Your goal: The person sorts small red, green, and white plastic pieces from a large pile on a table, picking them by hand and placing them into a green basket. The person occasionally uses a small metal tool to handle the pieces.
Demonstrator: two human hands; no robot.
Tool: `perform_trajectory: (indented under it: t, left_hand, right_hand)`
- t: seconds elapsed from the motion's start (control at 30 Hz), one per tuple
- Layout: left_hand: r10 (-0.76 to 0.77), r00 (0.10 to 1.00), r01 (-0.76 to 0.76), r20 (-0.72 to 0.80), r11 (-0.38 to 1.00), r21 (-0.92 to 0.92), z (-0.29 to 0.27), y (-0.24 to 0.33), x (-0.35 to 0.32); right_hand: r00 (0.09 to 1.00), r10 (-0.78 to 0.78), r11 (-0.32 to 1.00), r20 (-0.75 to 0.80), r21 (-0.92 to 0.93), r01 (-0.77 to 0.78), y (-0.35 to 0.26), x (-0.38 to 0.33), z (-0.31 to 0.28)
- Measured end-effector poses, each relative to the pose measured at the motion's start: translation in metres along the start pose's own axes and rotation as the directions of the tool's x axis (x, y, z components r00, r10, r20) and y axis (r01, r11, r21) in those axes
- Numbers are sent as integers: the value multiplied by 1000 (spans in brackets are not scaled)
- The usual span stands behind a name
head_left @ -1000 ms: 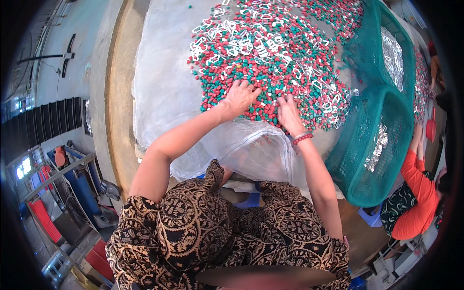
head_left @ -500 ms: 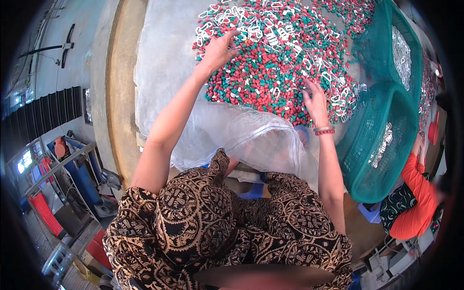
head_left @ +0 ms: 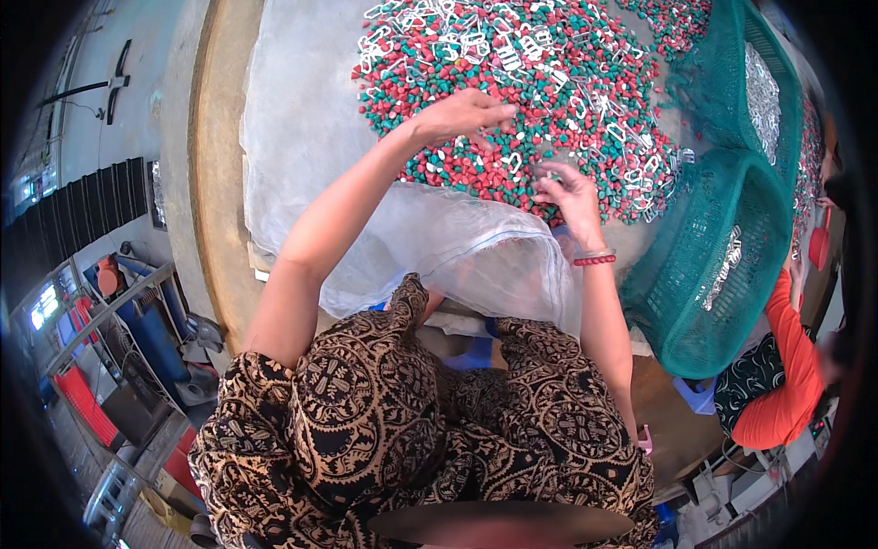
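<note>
A wide, loose pile of small red, green and white pieces (head_left: pixel 466 165), like pebbles or tumbling chips, is spread before me. White-silver metal loops and buckle-like frames (head_left: pixel 508 57) lie mixed through it, thickest at the far side. My left hand (head_left: pixel 462 116) hovers over the pile's left middle, palm down. Its fingers point right and stand apart, and I see nothing held. My right hand (head_left: pixel 572 194) is over the pile's near right part, beside a loose metal loop (head_left: pixel 514 164). Its fingers are bent and slightly blurred, with a gap between thumb and forefinger.
Sheer white mesh cloth (head_left: pixel 457 224) hangs over the near edge. Two green plastic baskets (head_left: pixel 677 339) at the right hold metal pieces (head_left: pixel 722 270). Beyond them a person in an orange sleeve (head_left: pixel 777 403) works at another pile. A concrete ledge (head_left: pixel 206 183) runs along the left.
My left hand has moved right and nearer, away from the metal loops at the far left. My right hand has shifted slightly left and nearer, its fingers more bent.
</note>
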State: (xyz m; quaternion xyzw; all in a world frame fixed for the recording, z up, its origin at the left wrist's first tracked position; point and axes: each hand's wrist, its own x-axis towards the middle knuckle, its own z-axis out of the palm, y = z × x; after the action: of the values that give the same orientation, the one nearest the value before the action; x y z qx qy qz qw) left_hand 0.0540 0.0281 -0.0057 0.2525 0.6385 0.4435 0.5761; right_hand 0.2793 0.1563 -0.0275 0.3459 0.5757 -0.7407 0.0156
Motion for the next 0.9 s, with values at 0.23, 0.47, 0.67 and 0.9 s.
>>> perform_trajectory:
  t: [0.23, 0.47, 0.67, 0.9]
  left_hand:
    - [274, 958, -267, 88, 729, 631, 49, -13, 13]
    - [146, 971, -224, 187, 298, 928, 53, -35, 19]
    - [241, 965, -261, 101, 914, 311, 22, 0, -27]
    - [146, 989, -66, 8, 498, -865, -3, 5, -45]
  right_hand:
    - [983, 86, 984, -163, 170, -57, -9, 1, -60]
    - [883, -440, 615, -166, -772, 161, -7, 35, -84]
    - [970, -139, 969, -199, -230, 92, -20, 34, -53]
    - [990, 3, 999, -144, 51, 4, -46, 8, -53]
